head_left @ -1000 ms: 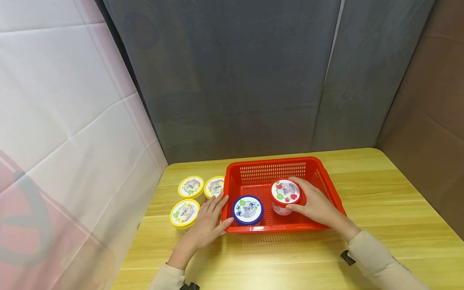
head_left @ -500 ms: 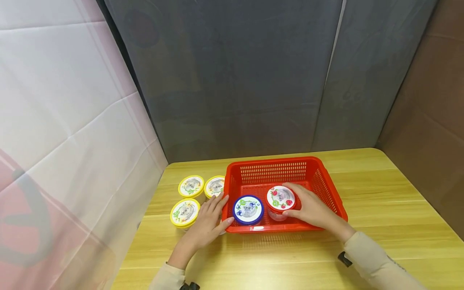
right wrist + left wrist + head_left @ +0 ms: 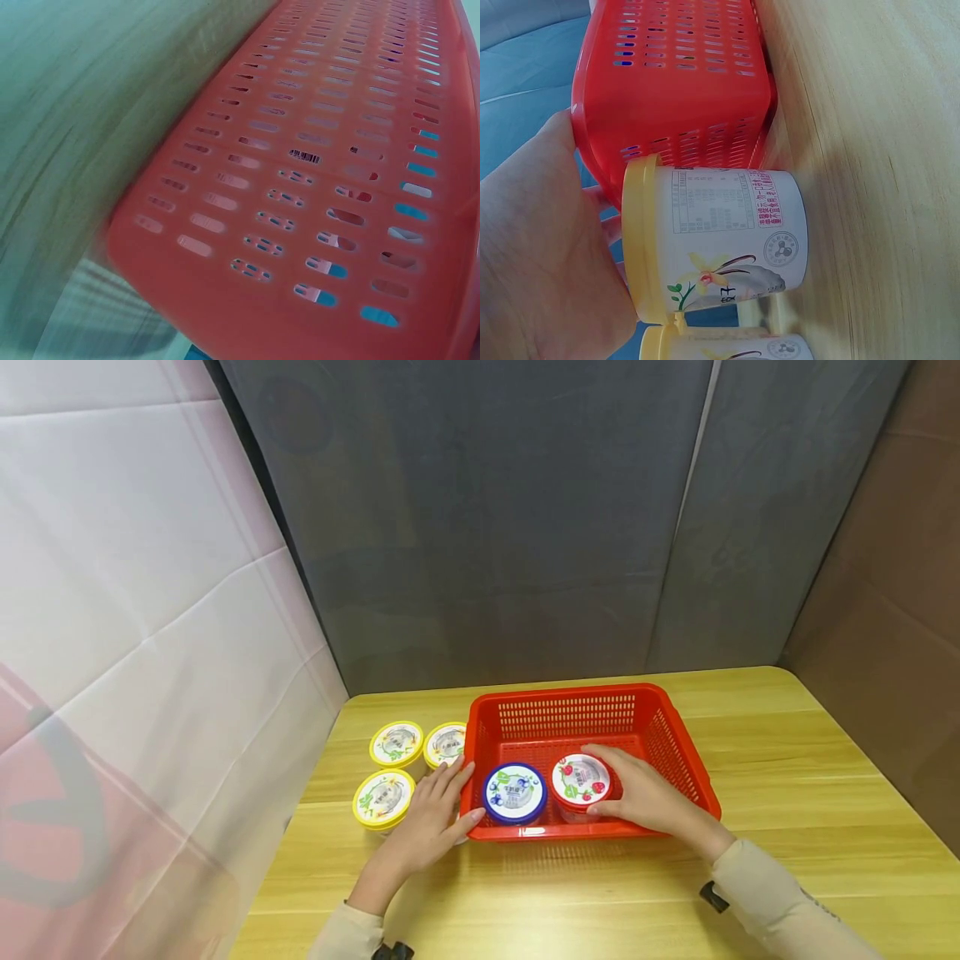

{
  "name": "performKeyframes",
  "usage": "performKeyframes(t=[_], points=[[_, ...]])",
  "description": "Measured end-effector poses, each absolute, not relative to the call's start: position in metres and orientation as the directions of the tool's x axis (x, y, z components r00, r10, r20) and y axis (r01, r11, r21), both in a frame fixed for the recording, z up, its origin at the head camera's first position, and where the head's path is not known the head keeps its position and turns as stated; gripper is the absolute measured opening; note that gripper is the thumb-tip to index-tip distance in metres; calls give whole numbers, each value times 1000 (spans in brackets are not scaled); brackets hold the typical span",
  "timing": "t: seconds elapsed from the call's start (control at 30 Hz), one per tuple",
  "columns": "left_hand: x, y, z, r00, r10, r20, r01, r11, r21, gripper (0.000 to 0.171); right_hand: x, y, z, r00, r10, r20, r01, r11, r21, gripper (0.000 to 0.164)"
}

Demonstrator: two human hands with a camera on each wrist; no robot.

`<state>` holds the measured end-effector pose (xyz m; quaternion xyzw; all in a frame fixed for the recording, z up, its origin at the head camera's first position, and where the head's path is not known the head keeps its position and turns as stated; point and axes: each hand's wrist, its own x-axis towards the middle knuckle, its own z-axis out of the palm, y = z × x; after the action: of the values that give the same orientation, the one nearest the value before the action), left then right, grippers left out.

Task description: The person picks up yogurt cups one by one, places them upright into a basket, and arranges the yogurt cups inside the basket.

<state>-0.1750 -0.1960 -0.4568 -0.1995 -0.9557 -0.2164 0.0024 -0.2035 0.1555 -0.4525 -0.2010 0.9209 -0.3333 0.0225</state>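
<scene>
From my head view, my right hand (image 3: 645, 789) pinches the red-lidded tub (image 3: 581, 779), thumb at the near side of its lid and fingers at the far side. The tub is upright inside the red basket (image 3: 557, 693), toward the front wall, just right of the blue-lidded tub (image 3: 514, 794); I can't tell whether their sides touch. My left hand (image 3: 426, 828) lies at the basket's left end, fingers spread and fairly straight, tips at the rim, thumb at the front corner. Left of it, three yellow-lidded tubs (image 3: 383, 799) stand grouped on the tabletop (image 3: 570, 902), one partly covered by the basket's edge.

From my left wrist, the basket wall rises beside a flower-printed tub (image 3: 727, 232) with a yellow lid, its base on the tabletop. My palm is beside that lid; whether I touch it I can't tell. Another tub (image 3: 727, 346) stands next to it.

From my right wrist, the slotted wall fills most of the view, and my grip can't be made out.
</scene>
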Motion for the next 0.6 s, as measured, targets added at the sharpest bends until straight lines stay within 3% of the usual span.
performKeyframes(t=[0.6], points=[[-175,-196,-455,-920,381,88,382,829,408,76,-204,157,-451,-917,-398,24,-324,709,-626,88]])
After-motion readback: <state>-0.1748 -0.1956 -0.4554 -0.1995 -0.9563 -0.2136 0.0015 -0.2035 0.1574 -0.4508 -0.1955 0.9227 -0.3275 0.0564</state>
